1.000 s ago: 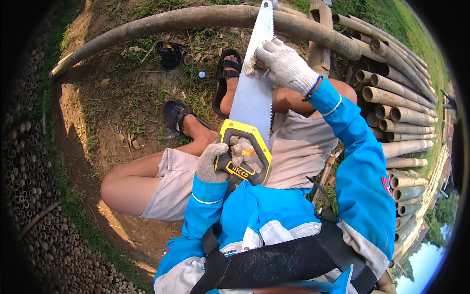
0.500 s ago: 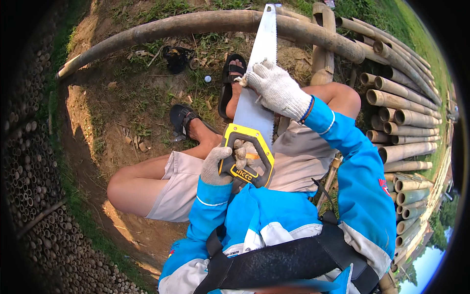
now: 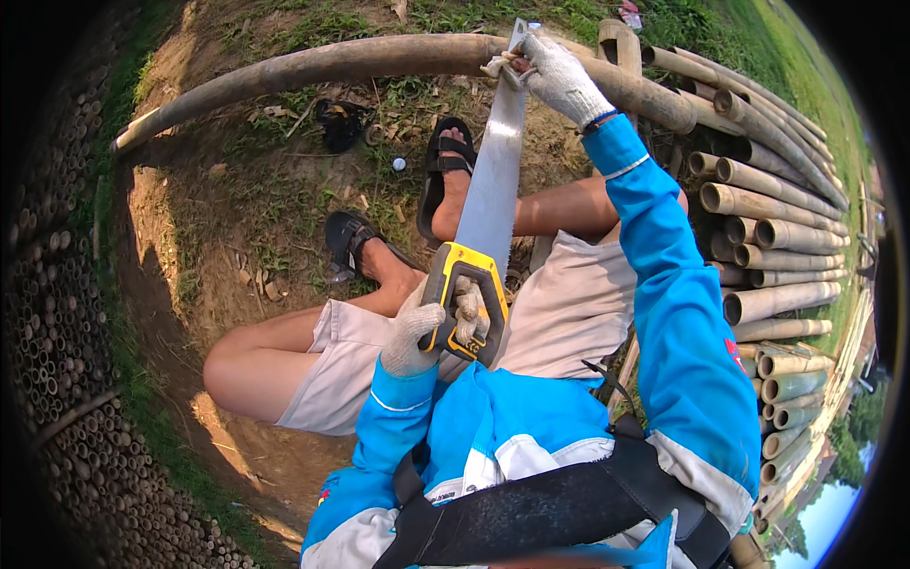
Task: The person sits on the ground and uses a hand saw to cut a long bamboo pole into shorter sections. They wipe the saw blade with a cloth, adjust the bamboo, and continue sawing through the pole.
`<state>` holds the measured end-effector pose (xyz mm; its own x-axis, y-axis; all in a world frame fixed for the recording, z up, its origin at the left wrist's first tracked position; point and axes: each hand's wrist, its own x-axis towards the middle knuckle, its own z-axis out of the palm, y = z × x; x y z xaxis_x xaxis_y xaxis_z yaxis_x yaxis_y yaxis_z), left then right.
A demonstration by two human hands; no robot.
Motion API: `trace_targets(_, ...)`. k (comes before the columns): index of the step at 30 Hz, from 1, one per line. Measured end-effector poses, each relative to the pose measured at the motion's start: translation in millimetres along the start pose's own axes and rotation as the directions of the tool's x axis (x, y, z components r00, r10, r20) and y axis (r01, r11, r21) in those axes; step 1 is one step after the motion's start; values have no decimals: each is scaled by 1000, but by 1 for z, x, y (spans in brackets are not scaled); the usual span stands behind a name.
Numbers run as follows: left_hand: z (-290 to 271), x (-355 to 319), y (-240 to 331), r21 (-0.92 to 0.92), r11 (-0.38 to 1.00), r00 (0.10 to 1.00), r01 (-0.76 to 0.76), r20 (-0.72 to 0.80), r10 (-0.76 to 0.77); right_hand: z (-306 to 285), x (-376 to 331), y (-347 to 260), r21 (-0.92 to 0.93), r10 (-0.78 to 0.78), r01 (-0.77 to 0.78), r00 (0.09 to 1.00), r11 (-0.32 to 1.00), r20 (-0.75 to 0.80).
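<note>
I sit on bamboo poles with a hand saw (image 3: 493, 180) held upright in front of me. My left hand (image 3: 427, 327), in a white knit glove, grips its yellow and black handle (image 3: 464, 299) near my lap. My right hand (image 3: 559, 76), also gloved, pinches the far tip of the steel blade with the arm stretched out. The tip lies over a long curved bamboo pole (image 3: 313, 71) that runs across the ground ahead. My legs in pale shorts and black sandals (image 3: 445, 171) rest below the blade.
A stack of cut bamboo poles (image 3: 768, 237) lies at my right. Bundled pole ends (image 3: 57, 360) fill the left edge. Bare dirt and grass, a dark object (image 3: 341, 119) and a small white ball (image 3: 399, 164) lie between my feet and the long pole.
My right hand has slid up the blade from its middle to its tip, arm stretching out. My left hand stays on the handle. The saw has barely moved.
</note>
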<state>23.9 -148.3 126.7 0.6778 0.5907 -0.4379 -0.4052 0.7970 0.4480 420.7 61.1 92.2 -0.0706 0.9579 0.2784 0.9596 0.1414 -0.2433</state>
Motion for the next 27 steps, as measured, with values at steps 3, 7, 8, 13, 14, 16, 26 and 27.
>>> trace_targets(3,22,-11,3,663,738,986,-129,9,164,-37,-12,21,435,98,-49,991,899,-89)
trace_targets(7,47,-3,-4,966,-26,925,-257,253,285,-69,-34,21,339,49,-34,998,940,-35)
trace_targets(8,51,-1,-7,977,-99,945,-187,207,252,-68,-40,18,183,-92,104,993,977,-75)
trace_targets(13,59,8,-21,957,-287,971,-32,98,218,-26,-64,-15,-163,-85,116,979,980,187)
trace_targets(14,60,9,-23,949,-316,971,-8,82,223,-19,-68,-28,-159,-104,144,967,977,234)
trace_targets(16,60,10,-26,951,-308,976,10,57,208,-12,-76,-62,-80,-233,258,943,963,236)
trace_targets(26,56,14,-30,965,-260,970,-9,72,233,-27,-87,-107,3,-222,238,901,971,372)
trace_targets(27,57,14,-30,961,-275,969,15,54,240,-27,-69,-89,-97,-62,101,937,990,344)
